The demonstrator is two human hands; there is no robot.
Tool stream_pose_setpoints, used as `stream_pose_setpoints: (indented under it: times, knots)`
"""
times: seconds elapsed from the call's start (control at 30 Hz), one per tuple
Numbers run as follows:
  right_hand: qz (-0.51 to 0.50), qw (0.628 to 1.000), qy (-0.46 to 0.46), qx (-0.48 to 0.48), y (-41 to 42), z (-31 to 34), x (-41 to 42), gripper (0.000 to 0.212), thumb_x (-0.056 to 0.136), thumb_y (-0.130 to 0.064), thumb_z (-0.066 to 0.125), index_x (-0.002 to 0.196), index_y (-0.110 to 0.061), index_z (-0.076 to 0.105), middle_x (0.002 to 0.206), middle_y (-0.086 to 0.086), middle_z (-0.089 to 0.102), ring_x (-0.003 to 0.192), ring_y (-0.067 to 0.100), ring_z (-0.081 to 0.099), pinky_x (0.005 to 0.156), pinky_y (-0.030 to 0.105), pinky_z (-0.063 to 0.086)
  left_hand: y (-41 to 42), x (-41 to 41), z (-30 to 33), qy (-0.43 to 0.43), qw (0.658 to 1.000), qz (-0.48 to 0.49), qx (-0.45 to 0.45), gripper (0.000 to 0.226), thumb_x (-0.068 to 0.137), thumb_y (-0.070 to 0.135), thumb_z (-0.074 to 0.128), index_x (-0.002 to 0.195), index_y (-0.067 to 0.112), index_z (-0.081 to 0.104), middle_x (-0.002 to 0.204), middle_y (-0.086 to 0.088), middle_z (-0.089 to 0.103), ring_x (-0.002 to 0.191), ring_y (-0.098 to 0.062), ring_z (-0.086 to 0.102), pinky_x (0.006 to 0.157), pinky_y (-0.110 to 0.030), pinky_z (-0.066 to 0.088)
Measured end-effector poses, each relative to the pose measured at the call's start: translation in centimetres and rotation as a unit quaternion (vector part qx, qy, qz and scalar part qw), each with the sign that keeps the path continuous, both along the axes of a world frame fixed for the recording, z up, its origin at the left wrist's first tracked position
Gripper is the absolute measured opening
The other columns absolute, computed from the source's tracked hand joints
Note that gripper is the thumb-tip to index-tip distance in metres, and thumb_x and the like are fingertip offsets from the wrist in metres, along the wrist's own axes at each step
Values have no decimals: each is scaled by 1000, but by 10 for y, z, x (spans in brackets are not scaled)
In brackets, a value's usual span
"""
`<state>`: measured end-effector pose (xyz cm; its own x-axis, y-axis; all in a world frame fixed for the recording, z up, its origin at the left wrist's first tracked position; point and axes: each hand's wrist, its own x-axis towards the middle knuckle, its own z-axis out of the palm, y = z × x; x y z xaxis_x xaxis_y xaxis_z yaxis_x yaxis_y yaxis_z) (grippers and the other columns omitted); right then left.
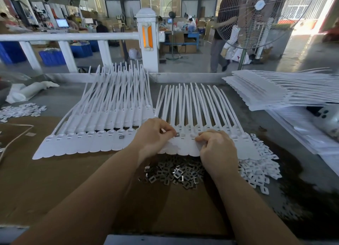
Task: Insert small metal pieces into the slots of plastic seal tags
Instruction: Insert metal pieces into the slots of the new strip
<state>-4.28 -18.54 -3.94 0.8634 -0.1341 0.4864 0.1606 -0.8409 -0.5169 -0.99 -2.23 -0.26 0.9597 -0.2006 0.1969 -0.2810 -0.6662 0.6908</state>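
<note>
Lying fanned across the middle of the surface (256, 105), the right-hand strip of white seal tags (185, 145) sits under both hands: the left hand (154, 136) pinches a small metal piece (177, 134) at a tag's slot, while the right hand (216, 147) curls its fingers down on the tag heads. Just toward the near edge lies a heap of metal pieces (176, 173), white plastic clips (256, 169) beside it; a second tag strip (88, 142) lies left, and stacked strips (275, 90) fill the far right corner.
</note>
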Motion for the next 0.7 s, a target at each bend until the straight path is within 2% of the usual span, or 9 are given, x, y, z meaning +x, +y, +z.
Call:
stream_pose_setpoints:
  times: [0.1,0.33,0.43,0.5,0.7]
  knots:
    - [2,1000,6,-1,0,-1,1,23,81,1,54,91,-7,73,99,6,69,98,26,54,88,37,40,-2,8,-1,7,999,31,11,13,87,24,64,86,15,73,86,7,58,81,-9,55,69,-22,40]
    - [2,1000,-12,6,0,-2,1,21,79,2,56,84,-6,74,92,7,70,91,28,56,83,40,44,-7,17,0,37,998,47,17,11,88,24,63,89,19,72,85,8,59,88,-12,56,75,-25,43]
    - [5,1000,-16,6,1,-2,2,21,79,2,56,84,-7,74,91,6,70,91,27,56,82,39,44,-11,19,0,47,997,31,42,11,89,23,61,82,26,68,85,9,63,94,-18,60,92,-38,44]
    - [4,1000,-18,9,1,-2,3,22,79,3,55,85,-6,74,92,7,70,91,27,56,82,38,42,-13,20,-1,44,996,33,77,14,90,25,60,78,32,63,86,11,62,95,-18,59,97,-45,40]
    - [5,1000,-17,10,1,-2,2,20,81,1,56,87,-6,74,93,6,70,92,25,56,84,38,42,-17,23,-4,7,990,54,132,9,91,33,58,88,35,66,88,14,55,98,-14,54,96,-39,30]
